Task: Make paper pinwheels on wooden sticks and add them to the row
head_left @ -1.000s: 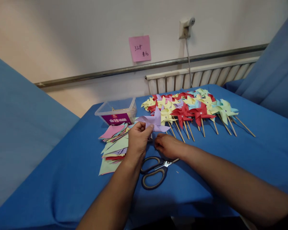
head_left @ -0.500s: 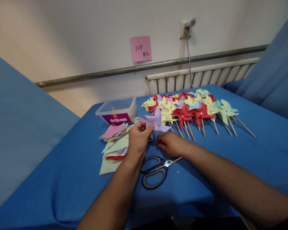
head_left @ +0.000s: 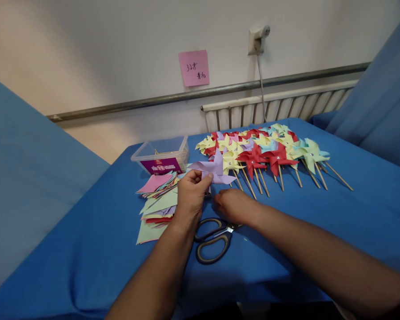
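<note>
My left hand [head_left: 190, 198] pinches a folded lilac paper pinwheel head [head_left: 213, 170] and holds it just above the blue cloth. My right hand [head_left: 234, 206] lies palm down on the cloth right beside it, fingers curled toward the left hand; I cannot see whether they hold anything. A pair of scissors [head_left: 213, 240] with grey handles lies just below both hands, its blades under my right wrist. Left of my left hand lies a stack of coloured paper squares [head_left: 156, 198].
A heap of finished pinwheels on wooden sticks [head_left: 270, 153] covers the far right of the blue table [head_left: 320, 222]. A clear plastic box [head_left: 162, 154] with a purple label stands at the back left. Behind are a wall with a pink note [head_left: 194, 67] and a radiator [head_left: 280, 106].
My right hand drifted slightly right, then came back left toward my left hand. My left hand and the lilac pinwheel head stayed in place.
</note>
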`<action>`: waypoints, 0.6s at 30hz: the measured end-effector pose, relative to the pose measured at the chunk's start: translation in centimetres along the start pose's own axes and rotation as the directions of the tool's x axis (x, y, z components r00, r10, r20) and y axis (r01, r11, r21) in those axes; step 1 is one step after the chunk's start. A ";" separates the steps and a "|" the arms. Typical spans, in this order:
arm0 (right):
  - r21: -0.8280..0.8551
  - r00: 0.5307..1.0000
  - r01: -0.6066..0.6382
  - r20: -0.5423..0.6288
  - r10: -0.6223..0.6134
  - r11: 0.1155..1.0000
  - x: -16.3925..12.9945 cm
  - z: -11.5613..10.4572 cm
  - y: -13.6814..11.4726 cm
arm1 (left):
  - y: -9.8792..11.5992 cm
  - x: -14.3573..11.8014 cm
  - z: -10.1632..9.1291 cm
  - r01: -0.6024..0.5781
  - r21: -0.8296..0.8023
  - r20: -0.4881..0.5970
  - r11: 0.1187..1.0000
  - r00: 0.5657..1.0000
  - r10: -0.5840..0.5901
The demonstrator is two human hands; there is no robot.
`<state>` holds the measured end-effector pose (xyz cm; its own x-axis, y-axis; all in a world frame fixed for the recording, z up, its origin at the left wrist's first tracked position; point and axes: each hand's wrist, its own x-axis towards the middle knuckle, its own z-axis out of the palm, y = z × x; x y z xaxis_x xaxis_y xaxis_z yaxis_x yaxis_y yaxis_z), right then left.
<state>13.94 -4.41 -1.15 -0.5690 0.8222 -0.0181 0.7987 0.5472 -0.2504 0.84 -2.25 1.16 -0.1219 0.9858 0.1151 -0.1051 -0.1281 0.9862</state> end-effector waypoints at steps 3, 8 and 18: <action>-0.068 1.000 0.004 0.001 -0.004 0.998 -0.4 -0.4 -0.5 | 0.0 0.0 0.0 0.000 0.003 -0.005 1.000 1.000 0.000; -0.139 1.000 0.028 0.010 -0.027 0.990 -0.7 -0.7 -1.4 | -0.1 0.1 -0.1 0.008 0.005 -0.007 1.000 1.000 -0.008; -0.098 1.000 -0.009 0.021 0.011 0.995 0.0 -0.5 -0.4 | -0.3 0.2 -0.2 -0.005 -0.003 0.000 1.000 1.000 0.005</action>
<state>13.72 -4.51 -0.54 -0.5642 0.8246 -0.0407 0.8189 0.5527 -0.1545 0.67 -2.06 0.89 -0.1223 0.9852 0.1200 -0.1073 -0.1333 0.9852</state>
